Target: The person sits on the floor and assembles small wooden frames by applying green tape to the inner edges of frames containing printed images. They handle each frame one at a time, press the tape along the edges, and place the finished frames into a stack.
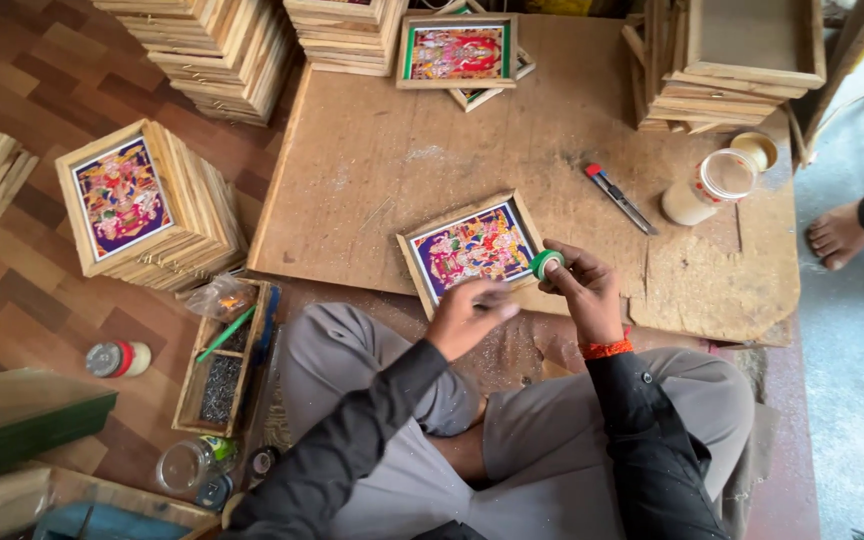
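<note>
Head view: person sits cross-legged on the floor w/ a low wooden board as counter (382,150) in front. Right hand (582,285) is raised over the counter's near edge, its grip pinching a small green tape roll (546,263) btwn thumb & fingertips. Left hand (467,315) sits just beside it, lower; fingers curled in, a bit blurred, so can't tell if that grip is pressed onto the tape end or on nothing. Right under both hands lies a wooden-framed picture (472,245), colourful print facing up, tilted on the counter, near corner at the edge. Further right on the counter: a utility knife (620,198) w/ red tip, then a clear-lidded jar (709,187) lying on its side & a small round lid (755,150) next to it. Far side of counter: two more framed prints (457,52), one on top of the other. Stacks of frames (147,205) stand on the floor to the left, top one showing a print. By the left knee, a wooden tray (224,370) w/ nails & a green stick. Another person's bare foot (837,235) shows at the right edge.
</note>
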A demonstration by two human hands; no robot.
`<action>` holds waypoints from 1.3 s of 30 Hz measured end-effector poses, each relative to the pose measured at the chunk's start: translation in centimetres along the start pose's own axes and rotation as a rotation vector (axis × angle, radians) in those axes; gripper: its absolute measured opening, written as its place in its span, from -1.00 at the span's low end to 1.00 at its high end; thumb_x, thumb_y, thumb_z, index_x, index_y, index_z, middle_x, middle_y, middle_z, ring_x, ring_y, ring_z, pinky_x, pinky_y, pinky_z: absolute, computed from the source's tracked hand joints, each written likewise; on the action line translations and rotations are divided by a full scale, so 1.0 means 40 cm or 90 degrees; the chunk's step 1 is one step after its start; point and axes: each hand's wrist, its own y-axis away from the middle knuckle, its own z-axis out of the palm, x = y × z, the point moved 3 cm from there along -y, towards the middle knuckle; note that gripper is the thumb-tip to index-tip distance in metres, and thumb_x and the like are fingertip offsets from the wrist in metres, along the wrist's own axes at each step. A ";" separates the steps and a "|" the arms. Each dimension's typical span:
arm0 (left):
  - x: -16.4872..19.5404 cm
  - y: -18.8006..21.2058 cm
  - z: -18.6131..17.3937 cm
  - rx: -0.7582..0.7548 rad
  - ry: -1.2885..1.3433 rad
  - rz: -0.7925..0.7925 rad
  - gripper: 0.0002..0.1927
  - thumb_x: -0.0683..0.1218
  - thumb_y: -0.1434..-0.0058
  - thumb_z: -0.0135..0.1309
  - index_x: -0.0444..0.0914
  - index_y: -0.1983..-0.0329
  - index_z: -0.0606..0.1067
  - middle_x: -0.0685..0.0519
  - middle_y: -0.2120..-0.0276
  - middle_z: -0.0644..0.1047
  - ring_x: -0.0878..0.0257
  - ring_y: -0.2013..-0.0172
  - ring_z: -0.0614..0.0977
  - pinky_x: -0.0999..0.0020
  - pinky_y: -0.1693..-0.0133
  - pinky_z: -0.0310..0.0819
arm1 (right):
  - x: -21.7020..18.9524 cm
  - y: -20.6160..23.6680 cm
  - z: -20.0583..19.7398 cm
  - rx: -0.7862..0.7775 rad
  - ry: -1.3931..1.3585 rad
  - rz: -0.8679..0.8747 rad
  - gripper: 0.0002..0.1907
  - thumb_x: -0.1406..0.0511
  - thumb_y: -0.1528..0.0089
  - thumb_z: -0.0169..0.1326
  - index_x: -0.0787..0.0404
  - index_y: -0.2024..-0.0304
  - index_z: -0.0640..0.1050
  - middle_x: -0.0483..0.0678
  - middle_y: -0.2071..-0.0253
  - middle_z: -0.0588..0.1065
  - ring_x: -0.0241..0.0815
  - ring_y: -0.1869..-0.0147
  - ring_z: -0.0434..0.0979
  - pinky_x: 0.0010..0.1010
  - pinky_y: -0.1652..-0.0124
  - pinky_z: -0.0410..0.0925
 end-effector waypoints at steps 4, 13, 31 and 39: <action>0.002 -0.046 0.090 0.078 -0.001 -0.030 -0.70 0.00 -0.27 0.26 -0.36 0.17 0.58 -0.01 0.21 0.59 0.26 0.20 0.68 0.38 0.17 0.62 | 0.005 0.012 0.017 0.005 -0.019 -0.065 -0.65 0.43 -0.31 0.15 0.39 -0.15 0.54 -0.07 0.14 0.61 -0.37 0.15 0.60 -0.51 0.12 0.51; -0.043 -0.087 0.128 0.153 0.462 -0.164 -0.76 -0.10 -0.23 0.27 -0.32 0.13 0.54 0.03 0.21 0.63 0.29 0.18 0.68 0.37 0.11 0.67 | -0.120 0.047 0.049 0.161 0.339 -0.260 -0.69 0.48 -0.29 0.19 0.26 -0.09 0.62 -0.06 0.16 0.58 -0.36 0.18 0.62 -0.52 0.17 0.46; -0.156 -0.417 -0.047 0.111 -0.413 0.082 -0.88 -0.16 -0.15 0.21 -0.16 0.44 0.49 0.04 0.19 0.48 0.04 0.26 0.62 0.14 0.23 0.53 | -0.121 0.029 0.048 -0.026 0.838 -0.066 -0.82 0.19 -0.21 0.07 0.01 0.16 0.58 -0.08 0.24 0.58 0.02 0.27 0.61 -0.16 0.35 0.41; -0.220 -0.411 -0.045 0.122 -0.355 0.105 -0.85 -0.09 -0.13 0.32 -0.16 0.42 0.54 0.15 0.15 0.55 0.13 0.17 0.63 0.24 0.19 0.52 | -0.096 0.025 0.050 -0.053 0.882 -0.038 -0.58 0.23 -0.18 0.05 -0.11 -0.11 0.59 -0.05 0.25 0.58 0.04 0.30 0.60 -0.15 0.33 0.43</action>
